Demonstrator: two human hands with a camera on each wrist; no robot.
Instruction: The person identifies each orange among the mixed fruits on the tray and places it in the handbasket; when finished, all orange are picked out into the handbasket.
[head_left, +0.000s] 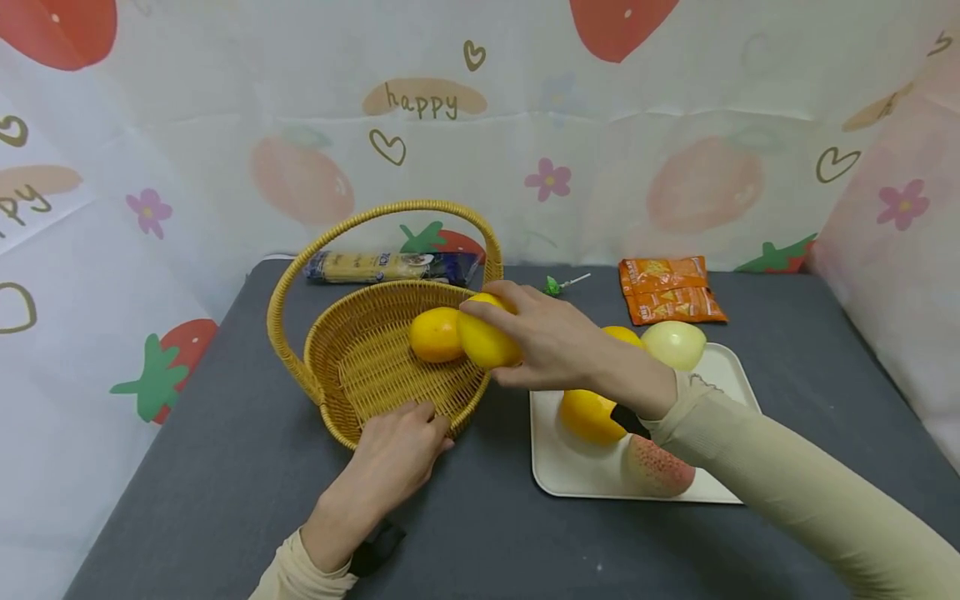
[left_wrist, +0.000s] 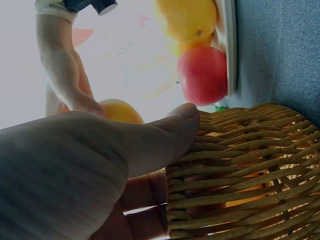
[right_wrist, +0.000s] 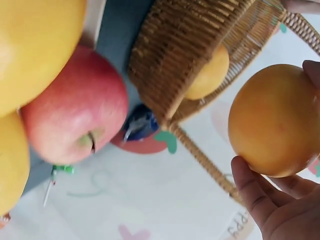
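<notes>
My right hand [head_left: 558,337] holds a yellow-orange orange [head_left: 487,343] over the right rim of the wicker basket [head_left: 367,375]. In the right wrist view its fingers and thumb are around this held orange [right_wrist: 275,120]. Another orange [head_left: 437,335] lies inside the basket, just left of the held one. My left hand [head_left: 401,454] grips the near rim, its thumb on the outer side of the basket weave [left_wrist: 240,165] and its fingers inside. Right of the basket, a white tray [head_left: 558,479] bears more oranges [head_left: 592,417], a speckled peach [head_left: 660,467] and a pale green fruit [head_left: 675,344].
A red apple [right_wrist: 75,107] beside the oranges is hidden by my right arm in the head view. Behind the basket lies a noodle packet [head_left: 375,267]. A green lollipop [head_left: 553,286] and an orange snack bag [head_left: 670,289] lie toward the back. The basket's handle [head_left: 420,205] arches upright.
</notes>
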